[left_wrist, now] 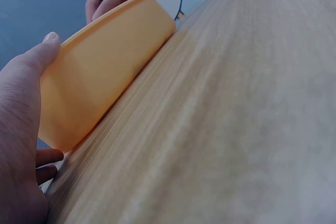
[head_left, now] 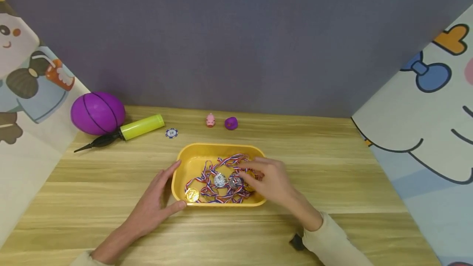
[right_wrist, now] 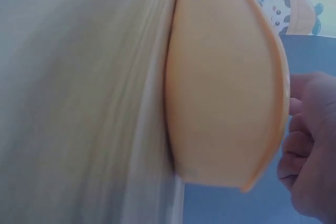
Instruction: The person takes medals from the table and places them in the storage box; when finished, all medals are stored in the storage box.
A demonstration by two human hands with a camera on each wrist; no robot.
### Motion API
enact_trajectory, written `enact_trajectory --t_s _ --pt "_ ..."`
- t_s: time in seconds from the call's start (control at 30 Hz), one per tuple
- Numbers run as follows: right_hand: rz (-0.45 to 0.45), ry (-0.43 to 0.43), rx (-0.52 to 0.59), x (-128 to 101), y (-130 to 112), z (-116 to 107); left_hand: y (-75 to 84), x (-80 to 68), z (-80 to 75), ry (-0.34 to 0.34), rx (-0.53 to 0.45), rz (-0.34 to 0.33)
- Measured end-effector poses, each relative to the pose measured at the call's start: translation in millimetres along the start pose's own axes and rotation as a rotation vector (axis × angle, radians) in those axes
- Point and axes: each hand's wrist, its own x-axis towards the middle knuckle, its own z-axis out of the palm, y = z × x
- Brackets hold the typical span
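Observation:
A yellow tray (head_left: 218, 146) sits mid-table and holds several medals on red-white-blue ribbons (head_left: 221, 163). A gold medal (head_left: 192, 195) lies at its front left, and two silver medals (head_left: 219, 180) lie in the middle. My left hand (head_left: 159, 196) rests against the tray's left side with thumb and fingers spread and nearly straight; the left wrist view shows the thumb (left_wrist: 50, 40) on the tray wall (left_wrist: 100, 82). My right hand (head_left: 273, 180) reaches into the tray's right half, its fingertips curled onto the ribbons in a pinch. The right wrist view shows only the tray's underside (right_wrist: 220, 87) and curled fingers (right_wrist: 299, 145).
Along the back of the wooden table lie a purple ball (head_left: 97, 113), a yellow hand pump (head_left: 136, 127), a blue chip (head_left: 171, 133), a pink pig figure (head_left: 210, 120) and a small purple object (head_left: 230, 123). Cartoon-printed panels stand at both sides, and a grey wall stands behind.

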Motion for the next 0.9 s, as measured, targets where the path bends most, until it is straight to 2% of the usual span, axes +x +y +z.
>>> enact_trajectory --t_s 0.17,0.33,0.47,0.77,0.9 --pt "-0.019 0.131 0.063 -14.1 11.2 -5.4 -0.7 -0.5 0.3 0.004 -0.008 0.002" --pt "0.014 0.191 0.129 -27.2 20.3 -13.1 -0.2 -1.1 0.2 0.006 -0.008 -0.007" --pt "0.027 0.235 0.123 -34.6 27.7 -20.0 -0.2 -1.2 -0.8 0.004 -0.003 -0.011" --pt "0.095 0.224 0.086 -45.5 35.7 -34.0 -1.7 -2.4 -1.5 0.016 -0.004 0.006" --pt "0.096 0.233 0.079 -51.1 39.5 -39.3 -1.7 -3.1 -1.4 0.030 -0.022 0.007"
